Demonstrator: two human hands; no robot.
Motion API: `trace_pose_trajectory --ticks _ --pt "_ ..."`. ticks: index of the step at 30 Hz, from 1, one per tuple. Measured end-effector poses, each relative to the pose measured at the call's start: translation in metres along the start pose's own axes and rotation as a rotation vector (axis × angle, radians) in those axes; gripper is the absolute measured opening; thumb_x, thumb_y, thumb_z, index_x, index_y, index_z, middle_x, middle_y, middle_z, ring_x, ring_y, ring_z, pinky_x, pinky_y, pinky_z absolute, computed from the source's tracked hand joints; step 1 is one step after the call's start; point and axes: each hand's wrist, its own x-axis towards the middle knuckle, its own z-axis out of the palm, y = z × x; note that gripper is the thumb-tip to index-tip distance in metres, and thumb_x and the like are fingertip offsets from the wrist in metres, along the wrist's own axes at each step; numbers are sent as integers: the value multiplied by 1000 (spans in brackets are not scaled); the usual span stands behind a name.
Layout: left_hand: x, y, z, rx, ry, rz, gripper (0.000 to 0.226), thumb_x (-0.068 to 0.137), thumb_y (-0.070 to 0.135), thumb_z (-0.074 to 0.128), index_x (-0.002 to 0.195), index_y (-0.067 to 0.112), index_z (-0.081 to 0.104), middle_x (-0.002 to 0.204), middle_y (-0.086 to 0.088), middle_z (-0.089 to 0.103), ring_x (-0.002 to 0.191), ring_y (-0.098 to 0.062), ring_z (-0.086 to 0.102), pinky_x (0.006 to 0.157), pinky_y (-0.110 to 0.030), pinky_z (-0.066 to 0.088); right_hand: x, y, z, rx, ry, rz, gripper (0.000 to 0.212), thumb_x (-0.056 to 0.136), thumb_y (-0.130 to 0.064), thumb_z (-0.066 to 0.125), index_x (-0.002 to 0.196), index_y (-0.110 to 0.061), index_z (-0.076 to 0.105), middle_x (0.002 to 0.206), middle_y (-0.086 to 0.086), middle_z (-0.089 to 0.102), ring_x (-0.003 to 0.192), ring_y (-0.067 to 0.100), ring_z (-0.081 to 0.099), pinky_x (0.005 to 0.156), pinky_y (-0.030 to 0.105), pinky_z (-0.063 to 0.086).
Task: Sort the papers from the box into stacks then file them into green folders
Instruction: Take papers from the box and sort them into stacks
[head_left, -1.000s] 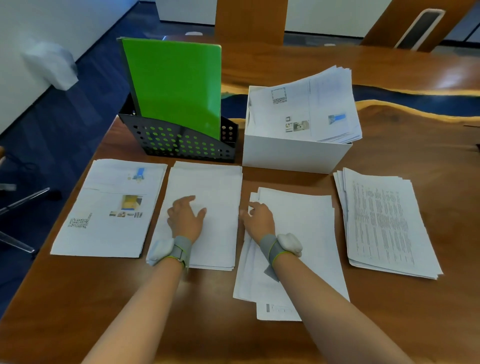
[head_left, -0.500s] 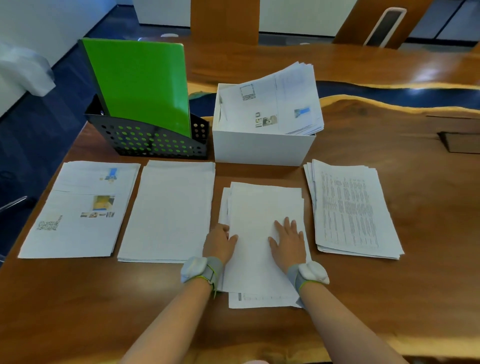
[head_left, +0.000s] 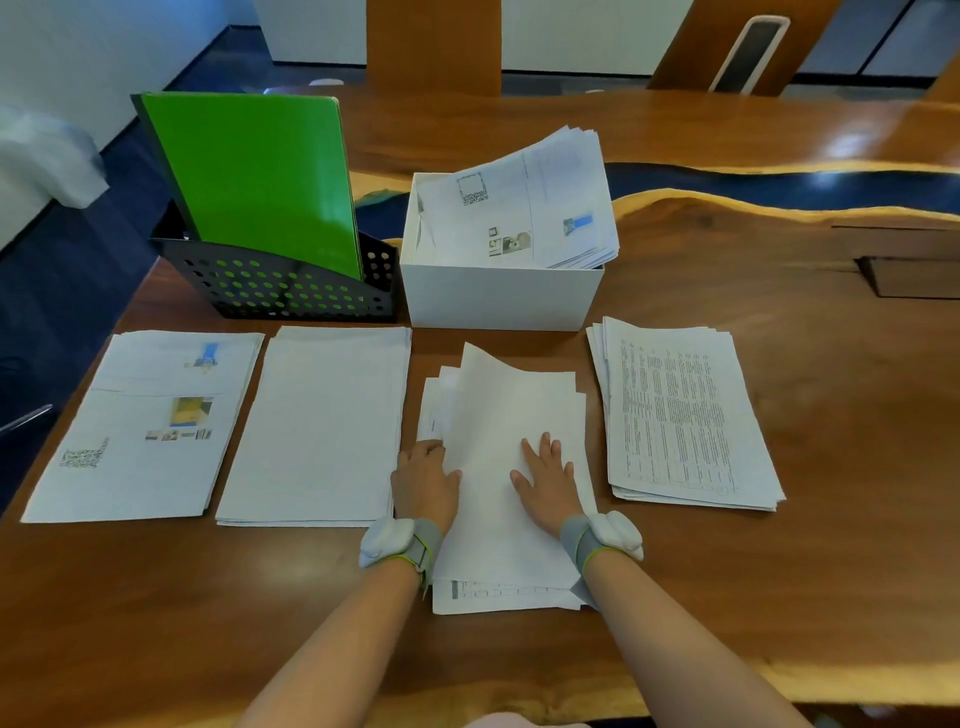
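Four paper stacks lie in a row on the table. My left hand (head_left: 426, 480) grips the left edge of the third stack (head_left: 506, 415), its fingers tucked under sheets whose far corner is lifted. My right hand (head_left: 548, 478) lies flat on top of that stack, fingers spread. Left of it lie a plain stack (head_left: 322, 421) and a stack with pictures (head_left: 150, 421). A stack of printed tables (head_left: 680, 410) lies to the right. The white box (head_left: 498, 296) behind holds more papers (head_left: 524, 202). Green folders (head_left: 254, 176) stand in a black file holder (head_left: 280, 291).
The wooden table (head_left: 779, 571) has a blue inlay across the back and a recessed slot (head_left: 909, 275) at the right. Its left edge drops to dark blue floor. A chair back (head_left: 748, 52) stands beyond the far side.
My left hand left the plain stack and went to the third stack's left edge. My right hand slid onto its top. The top sheets' far corner has lifted.
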Motion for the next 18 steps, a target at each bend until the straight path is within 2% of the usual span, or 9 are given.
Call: trace_pose_trajectory --ticks 3,5,7,8,10,12,13,16,18 --pt "-2 2 1 -79 62 87 44 92 15 55 136 11 46 141 -4 45 127 -24 39 103 -31 32 -1 -1 -1 -5 -12 -1 57 104 -32 28 152 -17 2 159 9 -17 146 25 -17 117 40 -8" --pt "-5 7 0 -335 108 44 49 88 4 58 134 13 44 129 -8 51 116 -23 50 98 -31 41 -1 -2 -1 7 -19 1 56 104 -30 27 152 -17 2 159 9 -17 146 25 -17 117 40 -8" --pt "-7 9 -2 -518 106 -56 56 86 2 62 135 16 38 117 -8 56 99 -20 55 87 -29 45 -1 -2 -3 40 -18 6 55 104 -28 26 152 -16 4 159 8 -16 146 24 -17 117 39 -8" --pt "-8 9 -2 -536 74 -104 56 86 5 64 135 14 37 114 -10 58 95 -20 56 84 -28 45 -1 -3 -3 63 -17 9 54 104 -28 26 152 -16 5 159 8 -15 146 23 -17 117 39 -9" --pt "-6 5 -1 -463 -20 -141 52 86 13 67 132 4 45 121 -15 60 103 -26 58 87 -27 46 -1 -5 -4 141 9 17 53 104 -27 28 152 -14 8 160 7 -12 147 22 -14 117 38 -8" --pt "-4 1 -2 -386 -57 -128 52 86 16 68 131 -2 50 128 -16 57 114 -29 56 93 -26 43 -2 -7 -6 241 86 39 54 103 -27 33 152 -13 13 160 8 -8 148 21 -11 118 36 -6" --pt "-1 -1 -7 -386 -43 -124 50 85 17 69 128 -2 54 126 -16 59 113 -28 57 93 -26 44 -2 -7 -8 287 141 58 56 102 -26 37 151 -12 15 160 8 -5 148 21 -8 118 35 -4" --pt "11 -6 -27 -494 29 -118 36 78 17 76 110 3 68 108 -12 69 93 -21 63 79 -23 46 -2 -8 -19 457 342 148 62 98 -27 50 150 -9 21 159 10 9 148 23 7 119 33 10" --pt "19 -14 -41 -625 41 -144 35 78 15 76 110 3 67 107 -11 69 92 -21 64 83 -27 49 -2 -8 -30 635 459 185 65 93 -26 59 147 -7 28 154 10 26 142 24 25 116 33 23"
